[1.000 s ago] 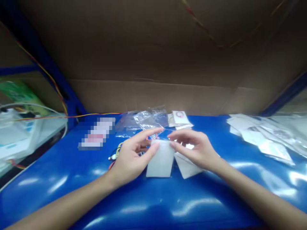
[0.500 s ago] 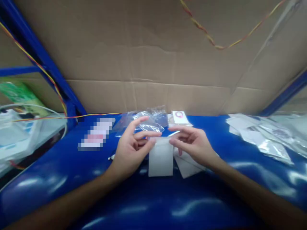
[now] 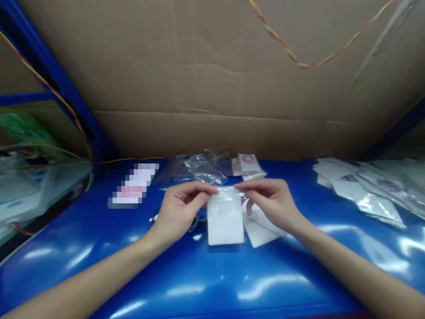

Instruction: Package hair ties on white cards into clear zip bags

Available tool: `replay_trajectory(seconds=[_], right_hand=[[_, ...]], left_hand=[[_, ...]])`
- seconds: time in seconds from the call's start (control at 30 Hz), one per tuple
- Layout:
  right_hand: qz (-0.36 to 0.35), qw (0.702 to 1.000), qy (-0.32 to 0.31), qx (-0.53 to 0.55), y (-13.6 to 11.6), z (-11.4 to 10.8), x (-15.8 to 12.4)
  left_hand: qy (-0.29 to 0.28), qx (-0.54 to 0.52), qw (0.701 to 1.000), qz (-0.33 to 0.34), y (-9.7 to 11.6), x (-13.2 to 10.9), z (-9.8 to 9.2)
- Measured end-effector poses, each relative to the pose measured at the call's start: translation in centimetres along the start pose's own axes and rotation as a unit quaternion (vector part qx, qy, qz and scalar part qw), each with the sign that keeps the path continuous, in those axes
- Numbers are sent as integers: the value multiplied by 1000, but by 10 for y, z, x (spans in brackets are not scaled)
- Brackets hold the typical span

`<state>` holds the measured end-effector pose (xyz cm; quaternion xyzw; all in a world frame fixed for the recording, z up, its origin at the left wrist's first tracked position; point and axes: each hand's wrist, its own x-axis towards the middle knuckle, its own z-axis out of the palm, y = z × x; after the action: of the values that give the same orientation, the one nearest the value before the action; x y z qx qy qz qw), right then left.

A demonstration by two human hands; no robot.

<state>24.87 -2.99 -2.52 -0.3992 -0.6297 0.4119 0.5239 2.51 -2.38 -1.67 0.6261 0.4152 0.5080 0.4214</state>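
A clear plastic bag with a white card inside (image 3: 226,221) hangs between my hands, just over the blue table. My left hand (image 3: 179,210) is closed, its thumb and forefinger at the bag's upper left corner. Across from it, my right hand (image 3: 274,201) pinches the upper right corner. Behind and to the right of the bag, white cards (image 3: 262,230) lie on the table, partly covered by the right hand. Beside my left hand is a small pale item (image 3: 195,223) whose kind I cannot make out.
Clear plastic bags (image 3: 207,166) lie at the back, next to a small stack of cards with a pink ring print (image 3: 249,162). More bagged white cards (image 3: 365,190) spread at the right. A blurred-out rectangle (image 3: 134,186) lies left. Cardboard (image 3: 212,79) walls the back.
My left fingers, spread half a second ago, have come together on the bag's top edge. The right hand has closed at the other corner. The scene is brighter.
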Motion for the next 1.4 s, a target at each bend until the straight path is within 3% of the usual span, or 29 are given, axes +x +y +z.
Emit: replay_trajectory(seconds=[0.3, 0.47, 0.7, 0.93, 1.1, 1.3, 1.4], right_hand=[[6, 1000, -18, 15, -4, 1, 1], [55, 995, -40, 72, -5, 2, 0], [103, 992, -63, -21, -5, 3, -1], [103, 993, -62, -16, -4, 3, 0], [95, 994, -49, -16, -2, 2, 0], [72, 997, -20, -11, 1, 1, -3], [63, 998, -23, -6, 1, 2, -3]], left_hand=[[-19, 35, 997, 60, 0, -5, -1], [-28, 61, 995, 70, -3, -6, -1], [-52, 68, 993, 78, -5, -6, -1], [-66, 65, 993, 72, -5, -7, 0], [-69, 53, 995, 50, -2, -6, -2], [-93, -113, 989, -29, -2, -3, -2], [-102, -72, 990, -60, -3, -3, 2]])
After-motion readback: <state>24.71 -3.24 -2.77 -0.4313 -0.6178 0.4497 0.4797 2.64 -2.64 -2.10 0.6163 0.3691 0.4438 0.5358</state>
